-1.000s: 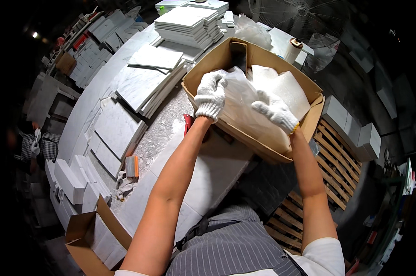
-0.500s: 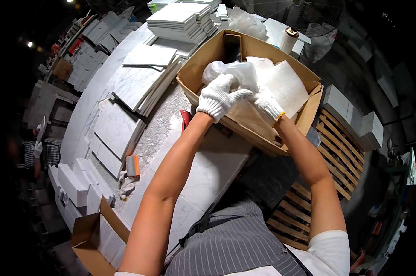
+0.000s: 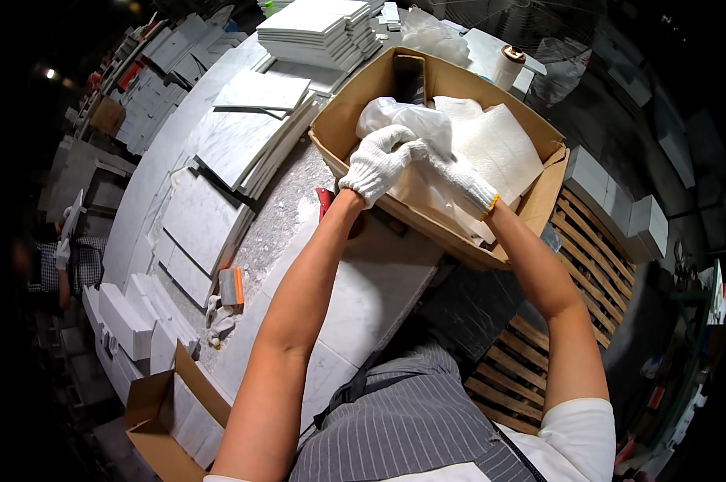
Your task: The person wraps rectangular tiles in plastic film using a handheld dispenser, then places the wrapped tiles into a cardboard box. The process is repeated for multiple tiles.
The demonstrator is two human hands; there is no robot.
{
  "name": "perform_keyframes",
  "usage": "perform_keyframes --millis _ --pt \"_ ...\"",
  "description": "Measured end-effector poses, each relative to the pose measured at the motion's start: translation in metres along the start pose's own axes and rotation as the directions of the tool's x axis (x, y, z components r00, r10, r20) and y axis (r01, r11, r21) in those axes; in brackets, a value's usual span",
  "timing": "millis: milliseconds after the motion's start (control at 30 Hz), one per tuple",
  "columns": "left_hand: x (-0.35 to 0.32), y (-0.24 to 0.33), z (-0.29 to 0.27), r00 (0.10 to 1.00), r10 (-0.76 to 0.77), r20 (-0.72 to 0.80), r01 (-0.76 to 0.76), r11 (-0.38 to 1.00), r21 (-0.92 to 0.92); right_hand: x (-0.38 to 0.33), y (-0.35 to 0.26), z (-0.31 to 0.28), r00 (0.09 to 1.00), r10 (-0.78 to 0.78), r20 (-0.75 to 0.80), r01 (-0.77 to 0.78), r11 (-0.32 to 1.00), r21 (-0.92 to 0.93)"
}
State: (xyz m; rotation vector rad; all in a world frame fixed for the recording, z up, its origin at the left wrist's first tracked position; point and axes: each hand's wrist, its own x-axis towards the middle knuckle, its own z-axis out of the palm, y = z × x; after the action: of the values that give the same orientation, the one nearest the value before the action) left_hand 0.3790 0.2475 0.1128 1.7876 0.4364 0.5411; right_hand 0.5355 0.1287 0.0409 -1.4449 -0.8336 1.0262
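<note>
Both my hands wear white knit gloves and meet above the near side of an open cardboard box (image 3: 439,233). My left hand (image 3: 379,165) is closed, its thumb and fingers curled together at the fingertip end of the right glove. Whether it pinches the glove or something small is hidden. My right hand (image 3: 462,183) points toward the left one; its fingertips are not clearly visible. Below and behind them in the box lie a crumpled translucent plastic bag (image 3: 415,120) and white foam sheets (image 3: 499,149).
Stacked marble tiles (image 3: 242,149) cover the worktop left of the box. A red-handled tool (image 3: 324,201) lies beside the box. A wrap roll (image 3: 507,66) stands behind it, and wooden pallets (image 3: 592,265) lie right. A small carton (image 3: 166,418) holds tiles. Another person (image 3: 65,257) is far left.
My hands have drawn slightly apart, the right shifting a little down and right. The left fingers have curled tighter. The box contents look nearly the same.
</note>
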Motion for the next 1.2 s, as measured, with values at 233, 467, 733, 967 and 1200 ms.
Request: perform_keyframes --millis 233,467,733,967,1200 --pt "-0.004 0.002 -0.007 1.0 -0.009 -0.002 0.009 0.951 0.308 -0.003 -0.022 -0.004 0.997 -0.005 0.072 -0.017 0.952 0.305" --pt "-0.003 0.004 -0.003 0.999 -0.047 0.023 0.036 0.934 0.355 -0.013 -0.039 -0.001 0.979 0.144 -0.145 -0.138 0.989 0.05" --pt "-0.006 0.023 -0.002 0.994 -0.089 0.061 0.057 0.909 0.413 -0.006 -0.025 0.002 0.99 0.036 -0.138 0.01 0.948 0.319" --pt "0.0 -0.003 -0.007 0.998 -0.055 0.032 0.046 0.971 0.233 -0.002 -0.02 -0.002 0.998 -0.022 -0.057 0.037 0.96 0.278" --pt "-0.001 -0.003 -0.008 0.99 -0.126 -0.059 0.123 0.991 -0.05 0.001 -0.011 -0.013 0.99 -0.135 0.033 0.13 0.982 0.134"
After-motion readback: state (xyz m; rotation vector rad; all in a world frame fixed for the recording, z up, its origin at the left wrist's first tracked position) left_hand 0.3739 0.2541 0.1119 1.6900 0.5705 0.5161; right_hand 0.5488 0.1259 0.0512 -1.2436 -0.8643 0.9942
